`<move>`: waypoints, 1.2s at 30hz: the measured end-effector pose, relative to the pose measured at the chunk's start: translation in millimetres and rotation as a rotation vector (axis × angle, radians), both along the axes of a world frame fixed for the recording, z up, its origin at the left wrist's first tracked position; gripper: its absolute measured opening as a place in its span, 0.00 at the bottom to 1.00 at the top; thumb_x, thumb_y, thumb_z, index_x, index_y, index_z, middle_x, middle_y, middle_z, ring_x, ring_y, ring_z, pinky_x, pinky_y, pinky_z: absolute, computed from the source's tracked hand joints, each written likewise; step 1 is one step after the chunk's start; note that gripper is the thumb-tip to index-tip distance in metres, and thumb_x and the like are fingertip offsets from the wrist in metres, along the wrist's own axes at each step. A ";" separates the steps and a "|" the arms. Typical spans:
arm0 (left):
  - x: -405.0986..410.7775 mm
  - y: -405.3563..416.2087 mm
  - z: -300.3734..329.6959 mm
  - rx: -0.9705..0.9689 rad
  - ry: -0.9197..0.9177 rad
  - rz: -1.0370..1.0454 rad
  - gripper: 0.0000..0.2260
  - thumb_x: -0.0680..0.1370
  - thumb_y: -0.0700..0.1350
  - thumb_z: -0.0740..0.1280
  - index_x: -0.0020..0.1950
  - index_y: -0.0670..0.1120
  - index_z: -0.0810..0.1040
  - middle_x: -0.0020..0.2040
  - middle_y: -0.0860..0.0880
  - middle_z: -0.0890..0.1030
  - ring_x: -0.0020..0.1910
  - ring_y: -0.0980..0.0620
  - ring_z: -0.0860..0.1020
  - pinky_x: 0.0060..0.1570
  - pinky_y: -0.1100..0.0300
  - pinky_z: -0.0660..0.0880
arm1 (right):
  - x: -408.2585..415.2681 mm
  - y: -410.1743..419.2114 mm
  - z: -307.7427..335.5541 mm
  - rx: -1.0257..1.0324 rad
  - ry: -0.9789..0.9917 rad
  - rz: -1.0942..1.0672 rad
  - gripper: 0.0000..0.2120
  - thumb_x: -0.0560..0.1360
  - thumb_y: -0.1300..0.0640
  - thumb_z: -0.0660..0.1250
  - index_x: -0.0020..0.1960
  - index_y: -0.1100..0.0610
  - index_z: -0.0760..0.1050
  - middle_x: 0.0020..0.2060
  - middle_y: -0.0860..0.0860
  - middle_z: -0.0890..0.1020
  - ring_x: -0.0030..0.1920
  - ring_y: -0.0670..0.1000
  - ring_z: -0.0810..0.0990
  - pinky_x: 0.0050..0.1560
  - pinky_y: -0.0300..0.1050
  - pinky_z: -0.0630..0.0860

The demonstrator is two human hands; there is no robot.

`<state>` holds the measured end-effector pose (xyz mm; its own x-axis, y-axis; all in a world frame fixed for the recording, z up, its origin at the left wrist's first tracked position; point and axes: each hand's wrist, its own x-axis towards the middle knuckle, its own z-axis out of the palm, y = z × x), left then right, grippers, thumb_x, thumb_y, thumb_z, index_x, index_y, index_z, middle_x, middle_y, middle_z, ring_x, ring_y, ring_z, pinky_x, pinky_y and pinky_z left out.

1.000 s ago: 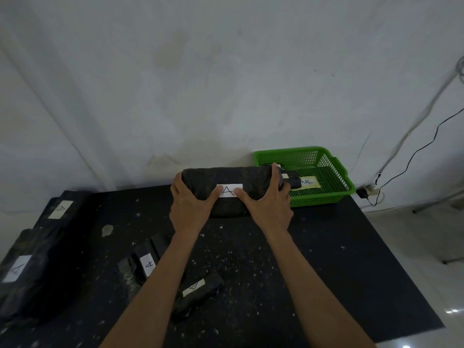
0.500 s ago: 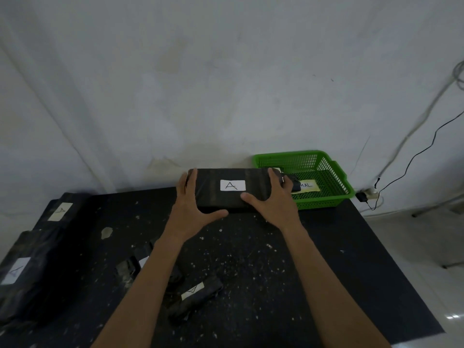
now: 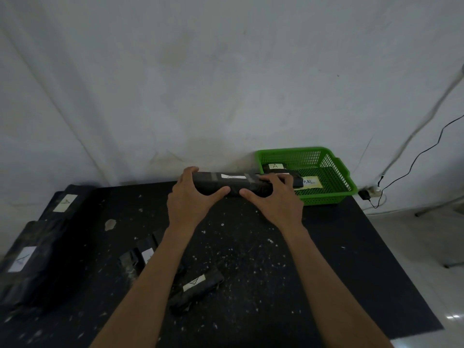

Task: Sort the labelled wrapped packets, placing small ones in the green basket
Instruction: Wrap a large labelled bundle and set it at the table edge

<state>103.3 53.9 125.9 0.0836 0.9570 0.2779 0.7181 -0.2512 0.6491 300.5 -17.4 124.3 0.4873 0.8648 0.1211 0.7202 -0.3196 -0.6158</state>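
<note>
- Black-wrapped large packets are stacked at the far left of the bench; their outer end is cut off by the picture's left edge, and the marks on their two white labels are hard to read.
- Just right of them, near the bench's front, two small packets lie side by side — the left forearm crosses over them and hides their right ends.
- Another small packet lies tilted between the two forearms, its label showing a faint triangle-like mark.
- Left hand is curled around the left end of a long black packet at the bench's back edge, fingers over the top and thumb pressed on the near face.
- That packet's white label faces up and is too foreshortened to read; whether its underside touches the bench I cannot tell.
- Right hand clasps the packet's right end the same way, thumb on the near face, fingers hiding the end.
- Green basket sits at the back right corner, just beside the right hand; inside lie a small packet labelled A and a paper tag, partly hidden — only "MAL" shows.
- Open bench lies bare to the front right, up to its right edge.
</note>
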 end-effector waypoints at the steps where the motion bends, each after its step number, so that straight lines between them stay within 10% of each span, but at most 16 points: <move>1: -1.3 0.6 0.1 0.007 0.011 -0.003 0.41 0.65 0.73 0.72 0.70 0.52 0.69 0.64 0.48 0.79 0.62 0.44 0.77 0.59 0.47 0.75 | -0.5 0.0 -0.7 -0.008 0.001 -0.005 0.33 0.66 0.23 0.68 0.63 0.42 0.75 0.66 0.46 0.67 0.56 0.51 0.80 0.48 0.45 0.73; 13: -25.7 14.4 0.1 -0.104 0.047 -0.265 0.44 0.62 0.73 0.73 0.72 0.56 0.63 0.67 0.46 0.76 0.64 0.43 0.76 0.63 0.43 0.75 | 7.6 3.4 4.0 -0.133 -0.075 -0.009 0.36 0.67 0.19 0.60 0.61 0.45 0.75 0.62 0.51 0.73 0.54 0.55 0.81 0.47 0.47 0.70; 21: -25.9 13.4 3.0 0.075 0.188 0.015 0.38 0.64 0.81 0.59 0.54 0.50 0.72 0.43 0.50 0.78 0.41 0.49 0.76 0.41 0.55 0.73 | 15.9 2.9 5.0 -0.026 -0.189 -0.033 0.41 0.64 0.17 0.57 0.64 0.46 0.72 0.62 0.51 0.79 0.64 0.61 0.75 0.64 0.60 0.68; 30: -10.0 6.3 -15.2 -0.348 -0.293 0.048 0.41 0.67 0.73 0.67 0.70 0.47 0.69 0.65 0.44 0.78 0.64 0.41 0.77 0.65 0.46 0.73 | -0.9 -0.9 -9.5 0.144 0.132 0.024 0.40 0.65 0.29 0.74 0.70 0.44 0.65 0.69 0.54 0.66 0.64 0.58 0.75 0.57 0.54 0.78; 36: -7.2 -6.1 -14.7 -0.237 -0.136 -0.124 0.49 0.70 0.67 0.72 0.81 0.60 0.45 0.78 0.46 0.59 0.74 0.42 0.66 0.70 0.43 0.67 | -0.4 -3.6 -10.0 0.021 0.048 0.030 0.42 0.65 0.27 0.72 0.75 0.39 0.64 0.79 0.54 0.53 0.76 0.62 0.63 0.64 0.59 0.73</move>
